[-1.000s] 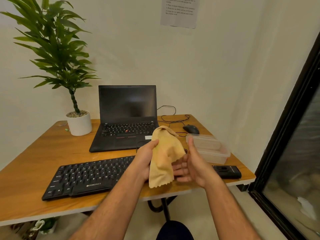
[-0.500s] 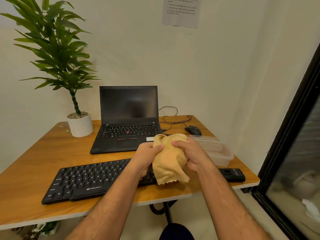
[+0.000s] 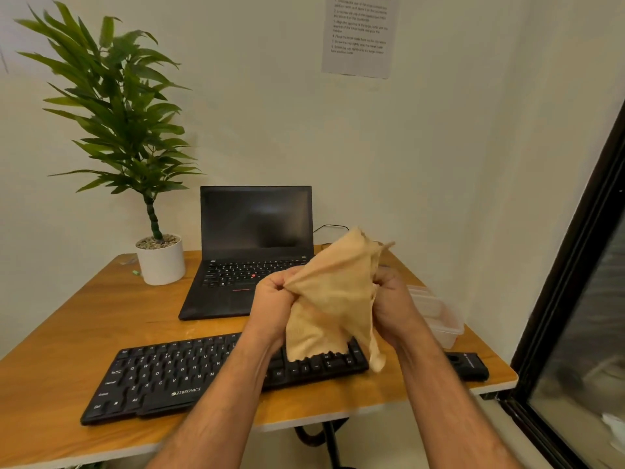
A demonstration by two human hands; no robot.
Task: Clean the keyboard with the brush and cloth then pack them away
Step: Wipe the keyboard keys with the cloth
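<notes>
A tan cloth [image 3: 333,296] hangs bunched between both hands above the desk. My left hand [image 3: 272,304] grips its left edge and my right hand [image 3: 394,304] grips its right side, both fists closed. Below them a black keyboard [image 3: 189,374] lies along the front of the wooden desk [image 3: 101,319]; its right end is partly hidden by the cloth and my arms. A clear plastic container [image 3: 436,314] stands at the desk's right edge. A black oblong object [image 3: 468,365], possibly the brush, lies near the front right corner.
An open black laptop [image 3: 250,252] sits behind the keyboard. A potted plant [image 3: 160,258] stands at the back left. A dark door frame [image 3: 571,265] runs down the right side, close to the desk corner. A paper sheet [image 3: 358,35] hangs on the wall.
My right hand closed on the cloth, which only the left hand held a second ago. Both hands have since lifted it higher and spread it apart. The camera view tilted upward.
</notes>
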